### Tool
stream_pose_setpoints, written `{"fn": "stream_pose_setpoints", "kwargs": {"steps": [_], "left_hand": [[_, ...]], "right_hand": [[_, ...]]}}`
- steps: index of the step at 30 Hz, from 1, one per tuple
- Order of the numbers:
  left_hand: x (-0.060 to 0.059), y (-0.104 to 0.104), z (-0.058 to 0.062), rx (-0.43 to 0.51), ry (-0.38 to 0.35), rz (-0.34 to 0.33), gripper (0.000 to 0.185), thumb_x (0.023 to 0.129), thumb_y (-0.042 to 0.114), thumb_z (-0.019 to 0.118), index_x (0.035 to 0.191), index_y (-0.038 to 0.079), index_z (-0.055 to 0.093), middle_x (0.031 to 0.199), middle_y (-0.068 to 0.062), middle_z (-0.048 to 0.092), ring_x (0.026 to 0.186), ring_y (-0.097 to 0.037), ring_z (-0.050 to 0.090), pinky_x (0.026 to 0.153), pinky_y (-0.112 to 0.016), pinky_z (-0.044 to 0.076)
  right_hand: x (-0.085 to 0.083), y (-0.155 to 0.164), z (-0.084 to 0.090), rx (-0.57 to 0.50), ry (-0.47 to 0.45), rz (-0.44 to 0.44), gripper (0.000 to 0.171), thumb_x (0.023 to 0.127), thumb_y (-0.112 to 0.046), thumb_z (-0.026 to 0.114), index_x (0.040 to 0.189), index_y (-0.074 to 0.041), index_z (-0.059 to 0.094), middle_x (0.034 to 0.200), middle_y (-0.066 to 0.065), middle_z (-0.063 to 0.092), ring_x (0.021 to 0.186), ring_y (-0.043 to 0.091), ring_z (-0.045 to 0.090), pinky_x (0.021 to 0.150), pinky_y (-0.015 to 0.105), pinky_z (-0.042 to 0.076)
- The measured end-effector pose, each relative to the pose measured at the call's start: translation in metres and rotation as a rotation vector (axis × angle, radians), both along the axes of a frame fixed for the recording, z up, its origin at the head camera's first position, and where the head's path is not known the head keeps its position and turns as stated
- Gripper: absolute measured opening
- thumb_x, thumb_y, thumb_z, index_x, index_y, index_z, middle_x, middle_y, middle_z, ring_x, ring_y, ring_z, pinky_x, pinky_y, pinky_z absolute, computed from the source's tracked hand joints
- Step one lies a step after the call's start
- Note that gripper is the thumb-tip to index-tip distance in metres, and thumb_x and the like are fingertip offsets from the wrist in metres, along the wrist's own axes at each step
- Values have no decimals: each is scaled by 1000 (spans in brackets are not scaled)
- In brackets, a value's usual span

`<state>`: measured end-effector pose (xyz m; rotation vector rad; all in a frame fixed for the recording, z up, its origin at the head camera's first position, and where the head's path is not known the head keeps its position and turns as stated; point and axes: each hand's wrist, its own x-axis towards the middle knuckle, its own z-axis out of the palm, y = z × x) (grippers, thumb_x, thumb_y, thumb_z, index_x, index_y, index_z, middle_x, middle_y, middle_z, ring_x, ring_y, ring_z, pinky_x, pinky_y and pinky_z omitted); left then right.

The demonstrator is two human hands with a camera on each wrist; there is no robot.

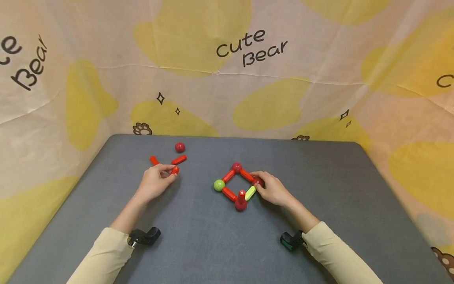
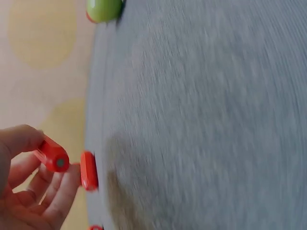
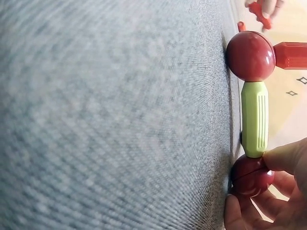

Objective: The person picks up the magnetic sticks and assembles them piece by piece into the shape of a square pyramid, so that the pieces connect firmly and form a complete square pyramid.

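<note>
Head view shows the grey table (image 1: 198,244) bare along its near edge, with a cloth backdrop (image 1: 248,79) closing the far side. The left hand (image 1: 155,182) pinches a red rod (image 1: 174,170) near two loose red rods and a red ball (image 1: 179,147). The right hand (image 1: 271,188) pinches the dark red ball (image 1: 258,182) at the right corner of the flat rod-and-ball square (image 1: 237,185), mid-table, joined there to a lime rod (image 1: 250,193).

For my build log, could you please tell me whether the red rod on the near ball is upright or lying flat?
Upright: the red rod rises from the near ball, while the square's other rods lie flat on the table.

Glossy smooth plastic red ball (image 3: 251,56) and ribbed green rod (image 3: 254,119); matt woven table cloth (image 3: 120,120)
</note>
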<state>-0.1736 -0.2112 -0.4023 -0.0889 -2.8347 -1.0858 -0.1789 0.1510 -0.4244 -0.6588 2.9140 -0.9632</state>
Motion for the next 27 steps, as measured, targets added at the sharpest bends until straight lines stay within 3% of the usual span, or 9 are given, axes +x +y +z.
{"fn": "stream_pose_setpoints", "kwargs": {"steps": [8, 15, 27], "left_hand": [[3, 29, 3, 144, 44, -69, 29, 81, 16, 69, 109, 10, 64, 101, -8, 67, 82, -20, 65, 66, -29, 51], [3, 47, 3, 206, 73, -130, 26, 79, 12, 71, 104, 12, 64, 95, -6, 67, 84, -19, 67, 71, -31, 54], [0, 84, 7, 291, 38, -213, 24, 78, 8, 71, 101, 12, 64, 91, -2, 67, 84, -15, 66, 72, -27, 54]], "right_hand": [[0, 0, 2, -6, 1, 6, 33, 87, -7, 58, 120, -4, 57, 90, 6, 57, 75, 17, 46, 63, 28, 36], [-1, 0, 1, -5, -14, 11, 33, 88, -7, 58, 121, -4, 57, 94, 7, 58, 76, 17, 47, 64, 28, 37], [0, 2, -1, -60, 53, 44, 31, 86, -7, 57, 117, -2, 58, 87, 7, 56, 72, 17, 46, 60, 28, 35]]}}
